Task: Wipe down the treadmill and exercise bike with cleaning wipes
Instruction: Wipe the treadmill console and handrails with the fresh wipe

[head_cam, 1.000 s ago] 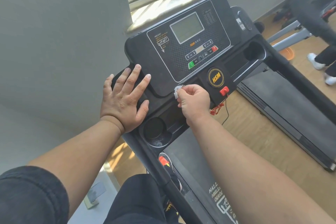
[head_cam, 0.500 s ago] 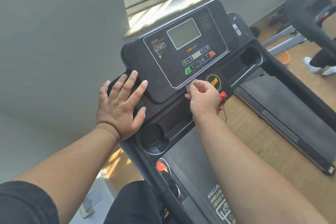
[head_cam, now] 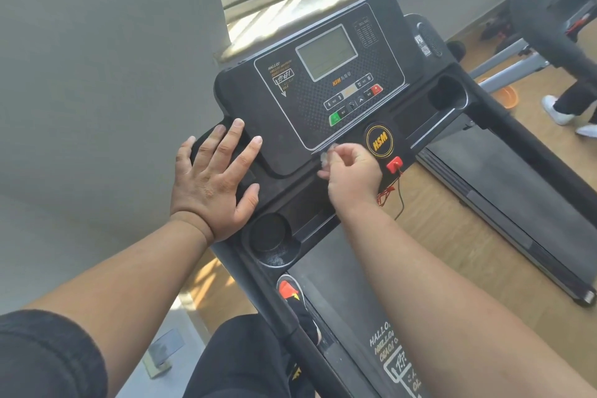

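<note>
Left hand (head_cam: 214, 186) flat on left side of treadmill console (head_cam: 258, 107), fingers straight and spread, holding nothing. Right hand (head_cam: 353, 176) at lower edge of control panel (head_cam: 323, 107), fingers curled, pinching small white wipe (head_cam: 324, 157) against panel trim, just left of round HSM badge (head_cam: 379, 139). Red safety key (head_cam: 394, 165) just right of right hand. Round cup holder (head_cam: 269, 233) below left hand. Exercise bike (head_cam: 549, 10) far right, well apart.

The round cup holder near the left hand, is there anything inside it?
The cup holder holds no bottle or cup, only pale dust along its near rim. The left hand rests flat beside it, covering none of it.
</note>
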